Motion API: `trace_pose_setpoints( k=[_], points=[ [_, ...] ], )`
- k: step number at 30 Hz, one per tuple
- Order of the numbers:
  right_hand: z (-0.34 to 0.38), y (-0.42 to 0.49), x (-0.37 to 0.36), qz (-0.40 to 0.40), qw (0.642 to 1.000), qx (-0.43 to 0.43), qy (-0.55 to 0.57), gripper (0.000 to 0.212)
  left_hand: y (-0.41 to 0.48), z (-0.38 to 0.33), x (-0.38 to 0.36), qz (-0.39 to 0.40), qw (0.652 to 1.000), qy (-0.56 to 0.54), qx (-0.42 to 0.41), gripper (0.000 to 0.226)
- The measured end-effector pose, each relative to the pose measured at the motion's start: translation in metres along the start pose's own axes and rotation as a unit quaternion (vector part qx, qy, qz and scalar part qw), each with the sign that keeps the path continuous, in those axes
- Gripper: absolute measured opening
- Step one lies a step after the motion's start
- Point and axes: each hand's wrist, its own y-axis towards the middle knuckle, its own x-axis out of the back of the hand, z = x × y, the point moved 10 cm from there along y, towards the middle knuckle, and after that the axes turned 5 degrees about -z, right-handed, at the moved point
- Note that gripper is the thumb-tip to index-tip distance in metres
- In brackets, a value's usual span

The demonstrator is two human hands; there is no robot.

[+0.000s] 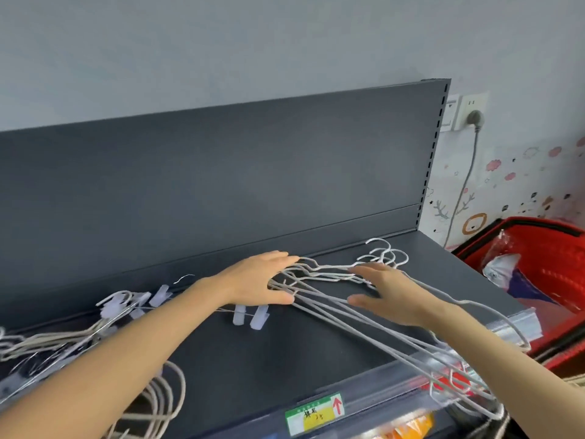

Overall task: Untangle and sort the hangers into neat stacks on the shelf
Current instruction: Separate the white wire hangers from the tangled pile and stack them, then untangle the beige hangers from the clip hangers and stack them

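Note:
A stack of white wire hangers lies across the right half of the dark grey shelf, hooks pointing to the back right and ends overhanging the front edge. My left hand lies flat on the stack's left shoulder with straight fingers. Flat and with fingers spread, my right hand rests on the stack near the hooks. A tangle of hangers with clear plastic clips sits at the left. More loose hangers lie at the front left, partly under my left forearm.
The shelf's upright back panel rises behind the hangers. A clear price rail with a green and yellow label runs along the front edge. A red shopping basket with bagged goods stands to the right. A wall socket with a plugged cable is behind.

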Motion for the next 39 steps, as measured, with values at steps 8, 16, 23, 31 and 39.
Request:
trace_pose_setpoints(
  k=[8,16,23,31,39],
  points=[
    [0.118,0.021,-0.040,0.028,0.998,0.053,0.009,0.057,-0.110,0.074,0.016,-0.043,0.996,-0.068,0.047,0.074],
    [0.254,0.038,-0.092,0.035,0.993,0.111,-0.001,0.047,-0.245,0.184,0.030,-0.096,0.984,-0.087,0.120,0.074],
    [0.372,0.048,-0.149,0.058,0.985,0.165,0.009,0.036,-0.363,0.273,0.029,-0.120,0.967,-0.104,0.197,0.071],
    [0.449,0.054,-0.197,0.060,0.981,0.181,0.026,0.044,-0.450,0.359,0.027,-0.149,0.944,-0.097,0.278,0.072],
    [0.489,0.075,-0.198,0.067,0.978,0.198,0.029,0.037,-0.470,0.396,0.002,-0.141,0.922,-0.123,0.339,0.049]
  ],
)
